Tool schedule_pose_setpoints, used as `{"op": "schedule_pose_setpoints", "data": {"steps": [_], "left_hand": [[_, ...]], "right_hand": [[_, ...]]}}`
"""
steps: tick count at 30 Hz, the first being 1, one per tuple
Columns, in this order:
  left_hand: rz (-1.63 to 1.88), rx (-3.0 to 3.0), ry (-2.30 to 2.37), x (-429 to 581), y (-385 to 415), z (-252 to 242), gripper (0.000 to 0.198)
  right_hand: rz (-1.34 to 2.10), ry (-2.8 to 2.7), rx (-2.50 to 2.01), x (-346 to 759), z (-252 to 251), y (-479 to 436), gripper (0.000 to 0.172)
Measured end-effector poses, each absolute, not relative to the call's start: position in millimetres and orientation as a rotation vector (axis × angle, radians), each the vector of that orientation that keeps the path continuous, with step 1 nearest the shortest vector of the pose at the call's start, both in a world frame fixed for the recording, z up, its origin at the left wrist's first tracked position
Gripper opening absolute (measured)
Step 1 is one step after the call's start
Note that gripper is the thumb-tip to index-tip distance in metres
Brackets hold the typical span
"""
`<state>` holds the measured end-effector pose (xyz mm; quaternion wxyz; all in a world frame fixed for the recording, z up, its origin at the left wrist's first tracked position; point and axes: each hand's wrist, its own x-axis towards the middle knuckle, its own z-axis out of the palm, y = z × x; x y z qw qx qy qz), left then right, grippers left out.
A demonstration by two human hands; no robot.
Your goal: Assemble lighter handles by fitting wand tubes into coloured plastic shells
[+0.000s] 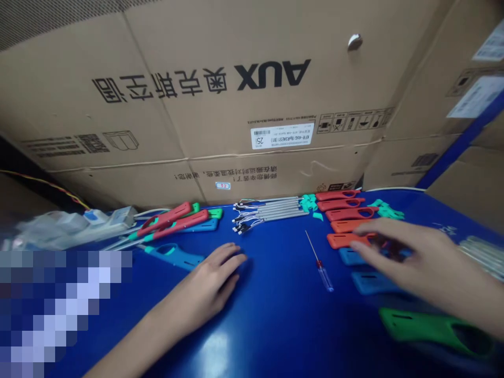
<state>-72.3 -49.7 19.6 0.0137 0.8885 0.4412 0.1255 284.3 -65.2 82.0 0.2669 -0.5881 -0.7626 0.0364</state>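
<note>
My left hand [210, 281] lies flat on the blue table [275, 325], fingers stretched out, holding nothing, just right of a blue lighter handle [175, 255]. My right hand [417, 257] reaches leftward with spread fingers over a row of plastic handle shells, fingertips resting on an orange shell [344, 240] and above a blue shell [350, 257]. More red shells [340, 205] lie behind it. A small screwdriver [319, 262] with a clear handle lies between my hands.
Assembled red, green and blue lighters [177, 223] lie at back left. A bundle of metal tubes with wires [268, 212] sits at the back centre beside teal plastic bits [309, 203]. Another blue shell [372, 282] and a green shell [429, 328] lie at right. Cardboard boxes [236, 94] wall the back.
</note>
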Motion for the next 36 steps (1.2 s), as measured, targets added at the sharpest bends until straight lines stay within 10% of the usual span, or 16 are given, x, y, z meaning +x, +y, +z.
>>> {"op": "schedule_pose_setpoints", "data": {"steps": [8,16,25,36], "left_hand": [[-0.186,2.77,1.619,-90,-55,28,0.059],[0.514,2.994,0.979,-30,-86,20,0.052],[0.405,2.936,1.019,-16,-72,14,0.019],[0.712,3.356,0.856,-11,-95,8,0.038]], "right_hand": [[0.297,-2.352,-1.222,224,57,-86,0.012],[0.449,-2.602,-1.2,212,36,-92,0.057],[0.799,-2.437,-1.087,204,19,-93,0.02],[1.658,-2.119,-1.396,207,49,-97,0.017]]}}
